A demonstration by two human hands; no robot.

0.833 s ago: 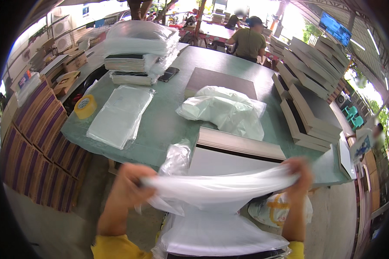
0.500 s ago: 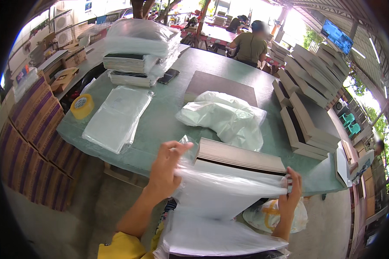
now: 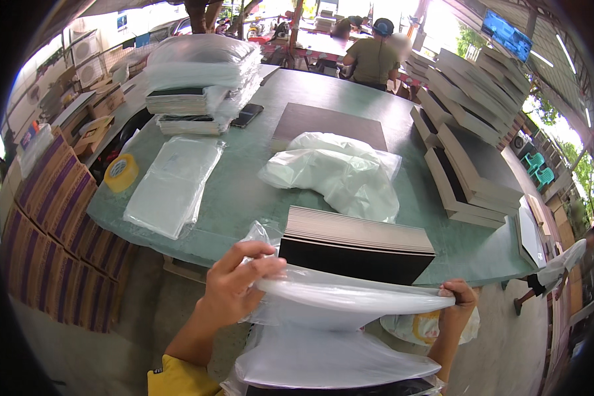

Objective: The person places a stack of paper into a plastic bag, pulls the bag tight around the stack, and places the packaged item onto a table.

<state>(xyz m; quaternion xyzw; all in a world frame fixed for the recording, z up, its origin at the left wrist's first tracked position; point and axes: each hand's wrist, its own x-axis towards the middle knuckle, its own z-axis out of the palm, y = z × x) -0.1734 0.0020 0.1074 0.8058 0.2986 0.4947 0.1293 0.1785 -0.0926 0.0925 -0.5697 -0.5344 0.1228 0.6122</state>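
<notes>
A clear plastic bag (image 3: pixel 350 294) is stretched between my two hands, its upper edge pulled taut across the table's near edge. My left hand (image 3: pixel 234 284) is closed on the bag's left end, thumb and fingers pinching the film. At the other end my right hand (image 3: pixel 457 307) grips the right corner of the plastic. Just beyond the bag stands a thick block of stacked pale boards with a black front face (image 3: pixel 356 254), close to the table edge. Below my hands more clear film lies over a dark flat thing (image 3: pixel 350 388), mostly hidden.
Crumpled white plastic (image 3: pixel 336 171) lies before a dark flat board (image 3: pixel 330 122). Flat clear bags (image 3: pixel 175 185), yellow tape (image 3: pixel 121 173), a phone (image 3: pixel 247 115) and a wrapped stack (image 3: pixel 201 79) are left. Thick board stacks (image 3: pixel 475 165) stand right. Cartons (image 3: pixel 53 244) flank the green table (image 3: pixel 234 204).
Both hands have lowered the bag's edge toward me, and more of the block's black front shows. My right hand has shifted slightly right. A person now walks at the far right.
</notes>
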